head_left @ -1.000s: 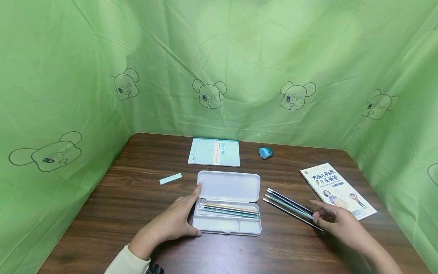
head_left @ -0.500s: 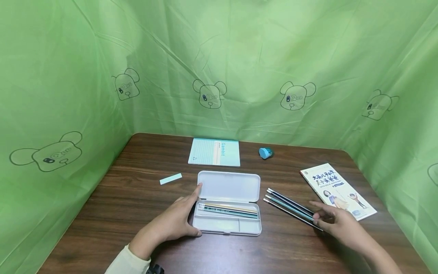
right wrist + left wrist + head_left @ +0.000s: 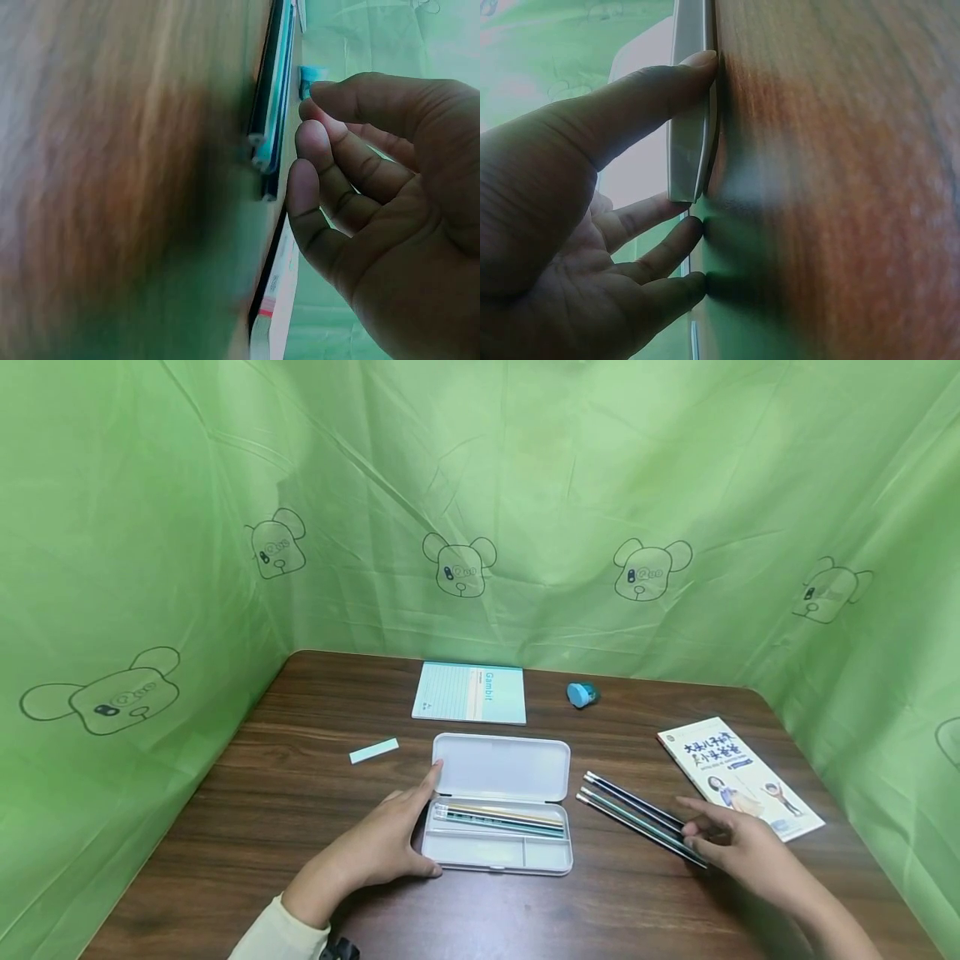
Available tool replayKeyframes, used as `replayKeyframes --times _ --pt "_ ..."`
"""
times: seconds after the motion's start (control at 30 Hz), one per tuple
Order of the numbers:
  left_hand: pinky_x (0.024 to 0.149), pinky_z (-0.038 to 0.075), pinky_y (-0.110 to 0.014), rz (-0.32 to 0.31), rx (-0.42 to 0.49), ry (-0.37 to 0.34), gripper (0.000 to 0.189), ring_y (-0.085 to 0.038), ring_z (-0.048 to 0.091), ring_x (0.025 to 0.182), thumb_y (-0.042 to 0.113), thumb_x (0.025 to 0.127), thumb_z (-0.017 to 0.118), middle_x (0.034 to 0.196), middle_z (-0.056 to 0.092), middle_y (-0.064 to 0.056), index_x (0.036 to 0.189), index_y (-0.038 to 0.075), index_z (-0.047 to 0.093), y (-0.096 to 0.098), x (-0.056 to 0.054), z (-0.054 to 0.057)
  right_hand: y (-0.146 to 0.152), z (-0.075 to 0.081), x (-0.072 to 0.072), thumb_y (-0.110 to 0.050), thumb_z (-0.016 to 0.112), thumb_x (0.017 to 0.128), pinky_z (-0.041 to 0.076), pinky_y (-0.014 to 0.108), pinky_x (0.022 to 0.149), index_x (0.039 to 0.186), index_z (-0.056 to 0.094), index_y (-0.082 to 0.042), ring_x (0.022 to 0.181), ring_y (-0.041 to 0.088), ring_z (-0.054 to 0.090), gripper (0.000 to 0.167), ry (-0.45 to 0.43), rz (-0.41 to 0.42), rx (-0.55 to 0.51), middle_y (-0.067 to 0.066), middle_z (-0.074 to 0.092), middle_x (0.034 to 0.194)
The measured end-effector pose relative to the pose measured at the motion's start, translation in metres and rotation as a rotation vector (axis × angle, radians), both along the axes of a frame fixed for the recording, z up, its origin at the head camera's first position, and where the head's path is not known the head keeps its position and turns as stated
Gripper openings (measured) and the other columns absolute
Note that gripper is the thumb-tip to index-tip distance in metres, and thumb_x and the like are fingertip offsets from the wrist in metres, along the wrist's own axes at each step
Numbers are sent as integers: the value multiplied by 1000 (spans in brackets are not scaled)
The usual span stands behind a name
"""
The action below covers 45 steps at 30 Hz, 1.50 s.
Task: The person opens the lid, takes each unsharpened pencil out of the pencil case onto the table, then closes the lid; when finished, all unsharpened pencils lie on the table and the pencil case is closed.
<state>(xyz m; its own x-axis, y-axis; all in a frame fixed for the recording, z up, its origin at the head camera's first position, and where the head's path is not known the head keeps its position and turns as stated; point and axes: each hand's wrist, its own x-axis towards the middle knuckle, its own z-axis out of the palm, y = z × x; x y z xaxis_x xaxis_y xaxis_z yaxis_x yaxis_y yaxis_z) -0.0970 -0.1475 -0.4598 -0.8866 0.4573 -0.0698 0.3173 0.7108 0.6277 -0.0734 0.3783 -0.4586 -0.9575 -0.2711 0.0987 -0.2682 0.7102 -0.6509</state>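
Note:
A white pencil case (image 3: 497, 855) lies with its lid (image 3: 501, 768) raised at the table's middle, several pencils (image 3: 498, 822) in its long compartment. My left hand (image 3: 390, 835) spread along its left side, thumb at the front corner and index finger by the lid; in the left wrist view the thumb touches the case's wall (image 3: 686, 150). On the right, several dark and teal pencils (image 3: 633, 812) lie slantwise on the table. My right hand (image 3: 738, 847) is over their near ends, fingers loosely bent, thumb close to the index finger; in the right wrist view nothing shows between them.
A pale blue strip (image 3: 374, 752) lies left of the case. Behind it are a light blue notebook (image 3: 468, 693) and a small blue-green object, perhaps a sharpener (image 3: 582, 695). A storybook (image 3: 742, 777) lies beyond my right hand. Green cloth (image 3: 525, 485) surrounds the wooden table.
The teal pencil in the right-hand group has shifted toward the nearest dark one, widening the gap to the dark pencils behind. My left hand and the case have stayed put.

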Motion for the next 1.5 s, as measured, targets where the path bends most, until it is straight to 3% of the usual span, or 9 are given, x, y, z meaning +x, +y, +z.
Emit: replayKeyframes --times 0.23,0.43,0.57,0.7,0.87,1.0,1.2,1.5 --pt "130 39 -65 1 -6 3 146 -43 52 155 30 73 107 158 64 -21 181 14 10 -1 0 -1 -29 14 -10 4 83 93 62 20 79 147 67 6 95 -6 70 56 7 30 -25 -1 83 102" --pt "129 40 -64 2 -7 4 146 -43 52 155 30 73 107 159 63 -21 181 15 11 0 0 0 -72 27 -25 -7 85 96 61 23 82 149 69 -2 95 -2 70 55 -48 57 -24 -4 82 102" --pt "131 37 -65 5 0 -4 145 -44 51 156 29 73 107 161 62 -22 181 14 11 0 1 1 -105 28 -35 -13 84 98 62 26 83 151 68 -5 96 3 73 56 -103 137 -29 -3 83 106" --pt "131 37 -65 6 7 -7 145 -44 51 156 29 73 107 163 61 -22 181 15 12 1 2 2 -139 25 -41 -12 83 100 66 33 93 152 68 -6 106 12 77 55 -130 246 -17 -1 84 113" --pt "129 41 -65 9 7 -4 145 -45 51 155 28 72 107 164 59 -22 181 15 13 0 2 3 -171 26 -40 -18 84 100 65 38 96 153 68 -12 117 20 78 56 -153 325 90 -2 84 123" --pt "129 41 -64 13 1 -4 144 -44 51 155 28 73 107 167 57 -22 181 15 13 0 1 3 -182 29 -39 -21 86 99 64 40 95 152 70 -13 119 19 78 57 -116 349 199 -3 85 125" --pt "129 41 -64 12 -1 1 144 -44 51 156 26 73 107 169 55 -21 181 14 13 1 1 5 -185 25 -40 -16 85 98 66 45 99 151 70 -7 117 20 79 55 -134 368 190 1 85 121" --pt "132 37 -64 7 6 10 143 -43 52 155 25 73 106 167 56 -22 181 13 14 2 2 4 -185 20 -42 -8 84 99 61 29 83 147 72 -7 92 -1 68 50 -147 362 136 -10 80 100"
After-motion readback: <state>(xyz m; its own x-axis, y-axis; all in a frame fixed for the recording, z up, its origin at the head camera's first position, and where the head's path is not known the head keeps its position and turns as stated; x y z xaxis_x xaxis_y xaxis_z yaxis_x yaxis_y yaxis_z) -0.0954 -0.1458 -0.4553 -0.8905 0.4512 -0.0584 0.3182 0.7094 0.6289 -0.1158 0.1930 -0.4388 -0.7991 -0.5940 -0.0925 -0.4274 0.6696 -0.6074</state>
